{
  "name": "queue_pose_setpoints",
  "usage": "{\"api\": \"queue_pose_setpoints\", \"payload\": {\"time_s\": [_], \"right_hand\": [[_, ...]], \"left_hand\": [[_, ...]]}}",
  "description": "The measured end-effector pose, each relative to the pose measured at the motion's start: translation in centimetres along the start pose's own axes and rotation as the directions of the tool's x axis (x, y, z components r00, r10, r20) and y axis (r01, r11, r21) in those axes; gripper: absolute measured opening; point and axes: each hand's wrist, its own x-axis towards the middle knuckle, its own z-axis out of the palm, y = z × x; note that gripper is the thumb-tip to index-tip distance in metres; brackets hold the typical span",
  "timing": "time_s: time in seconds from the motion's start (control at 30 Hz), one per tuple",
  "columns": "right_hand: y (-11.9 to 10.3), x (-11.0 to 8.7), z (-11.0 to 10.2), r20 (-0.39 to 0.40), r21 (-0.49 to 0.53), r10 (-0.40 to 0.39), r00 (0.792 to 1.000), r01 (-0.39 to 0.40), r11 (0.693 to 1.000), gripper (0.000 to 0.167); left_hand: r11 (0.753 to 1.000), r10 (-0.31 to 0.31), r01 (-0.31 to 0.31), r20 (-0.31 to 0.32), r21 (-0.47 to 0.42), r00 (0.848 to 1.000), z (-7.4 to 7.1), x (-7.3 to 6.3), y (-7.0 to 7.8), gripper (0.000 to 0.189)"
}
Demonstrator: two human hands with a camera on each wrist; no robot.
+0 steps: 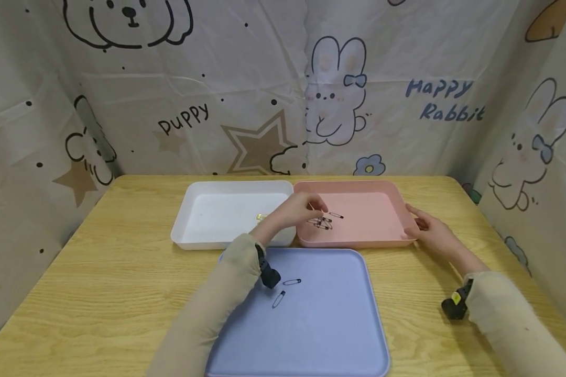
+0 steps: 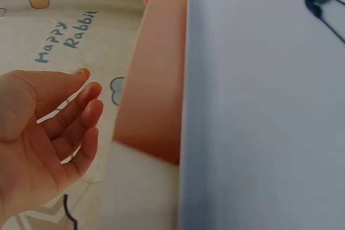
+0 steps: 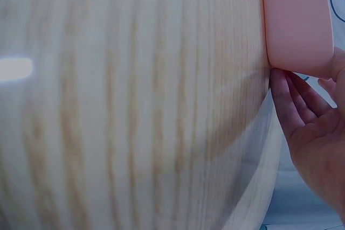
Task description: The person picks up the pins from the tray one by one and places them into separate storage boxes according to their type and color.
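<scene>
My left hand [image 1: 298, 210] hovers over the left part of the pink tray [image 1: 368, 212], fingers loosely bent above a small heap of black safety pins [image 1: 322, 225]. In the left wrist view its thumb and fingertips stand slightly apart, with nothing visible between them. Another black safety pin [image 1: 336, 215] lies just right of the heap. At the tray's right end my right hand [image 1: 435, 234] holds the side, thumb at the rim and fingers [image 3: 287, 98] against the lower edge. Two more dark safety pins [image 1: 292, 281] lie on the blue tray [image 1: 330, 324].
The white tray [image 1: 207, 214] stands left of the pink one, with gold safety pins [image 1: 261, 217] partly hidden by my left hand. The blue tray is nearer to me. All three are on a wooden table [image 1: 113, 283], bordered by printed cloth [image 1: 245, 68].
</scene>
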Motion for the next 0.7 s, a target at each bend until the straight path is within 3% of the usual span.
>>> {"api": "queue_pose_setpoints", "payload": {"time_s": [0.23, 0.7], "right_hand": [[-0.1, -0.3, -0.1, -0.010, -0.002, -0.027, 1.000, 0.027, 1.000, 0.075], [-0.1, -0.2, 0.1, -0.009, 0.011, -0.030, 1.000, 0.030, 0.999, 0.075]], "left_hand": [[1.000, 0.013, -0.013, 0.001, -0.006, 1.000, -0.7, -1.4, 0.2, 0.017], [0.998, 0.032, -0.033, 0.027, 0.049, 0.999, -0.4, -5.6, -0.1, 0.016]]}}
